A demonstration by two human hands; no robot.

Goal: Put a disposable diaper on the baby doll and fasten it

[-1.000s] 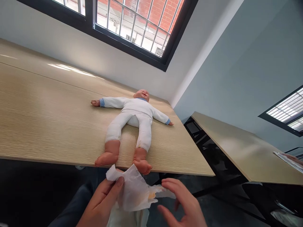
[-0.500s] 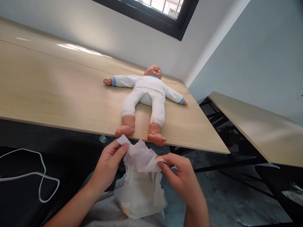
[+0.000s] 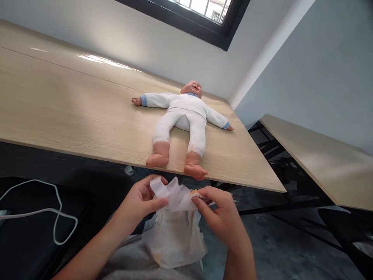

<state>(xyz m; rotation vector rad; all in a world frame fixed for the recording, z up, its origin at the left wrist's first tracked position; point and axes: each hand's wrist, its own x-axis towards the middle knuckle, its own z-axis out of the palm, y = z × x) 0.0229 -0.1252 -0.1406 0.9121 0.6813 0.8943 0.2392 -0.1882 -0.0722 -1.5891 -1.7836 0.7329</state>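
Observation:
A white diaper (image 3: 175, 237) hangs in front of my lap, its upper edge between my two hands. My left hand (image 3: 147, 196) is curled at the upper left corner, near a pale tab, with the thumb stretched across the edge. My right hand (image 3: 217, 208) pinches the upper right corner beside a small yellow-orange patch. Just beyond the hands, a baby doll (image 3: 186, 105) in white clothes with blue cuffs lies on its back, bare feet at the table's front edge.
The doll lies on a light wooden table (image 3: 72, 112) against the wall. A second wooden table (image 3: 314, 163) is at the right. On a black seat (image 3: 26, 241) at the lower left lies a white cable (image 3: 58, 217).
My left fingers have shifted on the diaper's upper left corner, and that corner has folded inward. The view has moved slightly; the doll lies as before.

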